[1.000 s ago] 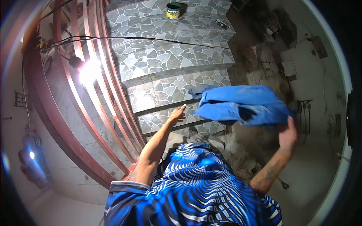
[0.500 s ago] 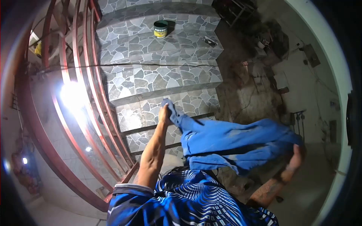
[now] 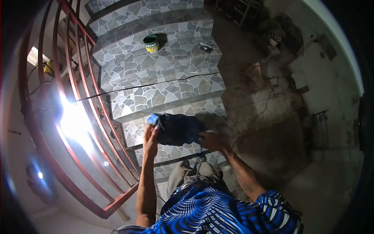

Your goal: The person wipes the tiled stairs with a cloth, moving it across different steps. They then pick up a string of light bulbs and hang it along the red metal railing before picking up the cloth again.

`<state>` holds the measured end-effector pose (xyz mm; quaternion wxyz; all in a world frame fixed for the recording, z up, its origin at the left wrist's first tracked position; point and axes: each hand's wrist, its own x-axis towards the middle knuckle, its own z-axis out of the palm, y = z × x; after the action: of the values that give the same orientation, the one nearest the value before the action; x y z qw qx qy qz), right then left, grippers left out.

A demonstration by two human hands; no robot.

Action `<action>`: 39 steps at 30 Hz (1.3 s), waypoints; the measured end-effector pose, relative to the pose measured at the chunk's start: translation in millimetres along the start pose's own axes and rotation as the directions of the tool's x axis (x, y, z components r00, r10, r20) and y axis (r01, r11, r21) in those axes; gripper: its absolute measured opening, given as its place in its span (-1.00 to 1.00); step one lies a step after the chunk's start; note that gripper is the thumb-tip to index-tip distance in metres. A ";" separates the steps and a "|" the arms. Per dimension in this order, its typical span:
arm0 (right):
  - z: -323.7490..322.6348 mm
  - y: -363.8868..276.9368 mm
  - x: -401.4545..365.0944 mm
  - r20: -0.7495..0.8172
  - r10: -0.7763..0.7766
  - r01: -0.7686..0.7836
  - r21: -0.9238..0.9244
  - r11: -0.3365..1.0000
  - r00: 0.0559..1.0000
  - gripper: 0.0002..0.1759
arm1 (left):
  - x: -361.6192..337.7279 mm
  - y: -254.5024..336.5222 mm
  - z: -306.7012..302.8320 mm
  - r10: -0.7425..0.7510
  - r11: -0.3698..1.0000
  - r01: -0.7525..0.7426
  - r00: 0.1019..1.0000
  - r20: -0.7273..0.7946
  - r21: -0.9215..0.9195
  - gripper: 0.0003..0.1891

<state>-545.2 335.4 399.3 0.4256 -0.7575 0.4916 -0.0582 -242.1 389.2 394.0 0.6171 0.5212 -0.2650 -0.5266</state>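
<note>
A blue cloth garment (image 3: 177, 128) is stretched between my two hands above the stone-patterned steps (image 3: 156, 95). Most of it lies in shadow and looks nearly black, with lighter blue at its upper left corner. My left hand (image 3: 151, 134) grips that left end, thumb and fingers closed on the fabric. At the other end, my right hand (image 3: 210, 140) is closed on the lower right edge, where a thin strip hangs down.
A green and yellow paint can (image 3: 151, 43) stands on a higher step, with a small dark and white item (image 3: 206, 47) to its right. A black cable (image 3: 156, 82) crosses the stairs. Red metal railing (image 3: 80, 89) runs along the left. Clutter (image 3: 278, 39) sits at the far right.
My right hand has swung inward and left, bringing the garment from spread wide to gathered in a smaller bundle. My left hand has moved slightly left and down, still holding its end.
</note>
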 end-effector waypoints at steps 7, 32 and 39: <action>0.3 -104.8 16.5 -0.317 -0.148 0.286 0.449 0.847 0.937 -0.52 | 9.6 42.1 31.2 -0.004 0.881 -0.135 0.956 0.293 0.454 -0.81; -80.4 -206.3 48.9 -0.012 -0.595 0.594 0.062 0.802 0.804 -0.80 | 38.4 107.8 19.5 0.223 0.944 -0.314 0.833 0.507 0.101 -0.44; -117.7 -249.1 72.4 0.192 -0.782 0.798 -0.011 0.603 0.594 -0.76 | 33.6 162.6 -17.3 -0.266 0.639 -0.232 0.828 0.493 0.734 -0.56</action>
<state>-394.8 247.1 624.5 0.3584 -0.9182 0.0699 -0.1534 -155.9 348.5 531.0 0.2241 0.5571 -0.6262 -0.4973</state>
